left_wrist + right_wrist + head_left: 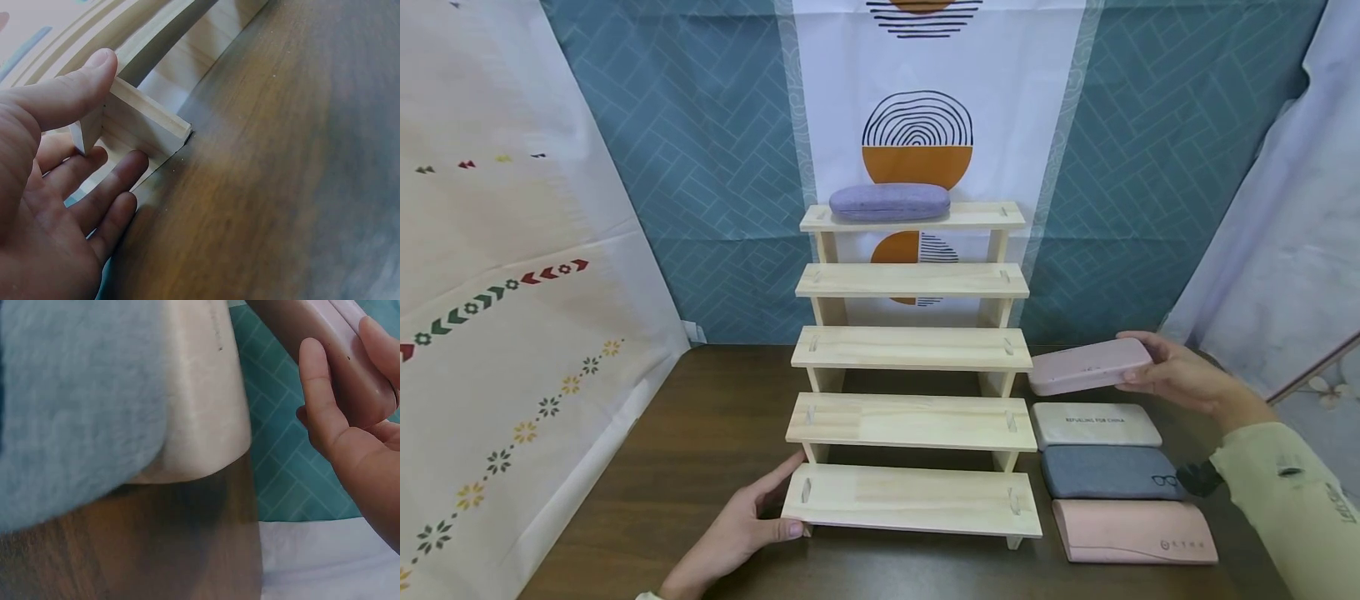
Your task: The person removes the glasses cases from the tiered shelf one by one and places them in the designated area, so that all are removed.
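Note:
My right hand [1180, 375] holds a pink glasses case [1088, 367] by its right end, with the thumb and fingers on opposite sides. The case is tilted and lies beyond a white glasses case [1097, 425], beside the stand. In the right wrist view, the fingers [315, 375] press along the pink case's side. My left hand [737, 525] grips the left end of the lowest step of a tiered wooden stand [910, 498]. Its thumb [81, 84] lies against the step in the left wrist view. A purple glasses case [890, 202] rests on the stand's top step.
Below the white case lie a blue fabric case [1105, 472] with a glasses print and a pink flap case [1131, 533], in a column right of the stand. The brown tabletop [647, 475] meets a blue patterned cloth [715, 167] behind. White cloths [490, 217] hang at both sides.

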`<move>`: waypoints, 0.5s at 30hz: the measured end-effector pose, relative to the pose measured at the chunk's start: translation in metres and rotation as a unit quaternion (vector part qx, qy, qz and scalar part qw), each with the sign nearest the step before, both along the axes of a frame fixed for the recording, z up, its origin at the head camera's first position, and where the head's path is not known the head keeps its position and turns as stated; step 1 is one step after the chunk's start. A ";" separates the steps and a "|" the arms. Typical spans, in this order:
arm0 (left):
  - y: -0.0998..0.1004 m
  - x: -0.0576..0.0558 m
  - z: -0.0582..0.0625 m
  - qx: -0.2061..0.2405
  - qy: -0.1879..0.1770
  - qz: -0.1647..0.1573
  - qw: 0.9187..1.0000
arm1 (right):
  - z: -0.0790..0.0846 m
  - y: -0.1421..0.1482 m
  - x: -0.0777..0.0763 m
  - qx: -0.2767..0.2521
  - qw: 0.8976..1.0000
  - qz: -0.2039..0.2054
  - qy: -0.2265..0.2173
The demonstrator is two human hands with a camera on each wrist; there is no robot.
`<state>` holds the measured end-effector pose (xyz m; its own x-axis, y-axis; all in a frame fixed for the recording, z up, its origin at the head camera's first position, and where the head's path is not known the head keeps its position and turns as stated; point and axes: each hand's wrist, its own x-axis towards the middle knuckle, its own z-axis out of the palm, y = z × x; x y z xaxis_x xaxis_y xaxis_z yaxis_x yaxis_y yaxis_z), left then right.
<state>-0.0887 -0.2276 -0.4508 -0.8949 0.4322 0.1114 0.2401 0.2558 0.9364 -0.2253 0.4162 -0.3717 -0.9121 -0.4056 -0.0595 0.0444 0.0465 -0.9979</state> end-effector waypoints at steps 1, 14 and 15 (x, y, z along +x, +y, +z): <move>0.000 0.000 0.000 -0.001 0.001 0.001 1.000 | -0.001 0.000 0.000 0.014 1.000 0.000 -0.002; 0.000 0.000 0.000 0.004 0.001 -0.002 1.000 | 0.000 -0.009 -0.008 0.184 0.982 -0.003 -0.036; 0.000 -0.001 0.000 0.005 0.000 -0.002 1.000 | 0.001 -0.010 -0.008 0.209 0.977 -0.005 -0.036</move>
<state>-0.0892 -0.2275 -0.4510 -0.8931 0.4348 0.1149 0.2405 0.2457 0.9390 -0.2329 0.4062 -0.3706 -0.9028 -0.3239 -0.2830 0.1166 0.4490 -0.8859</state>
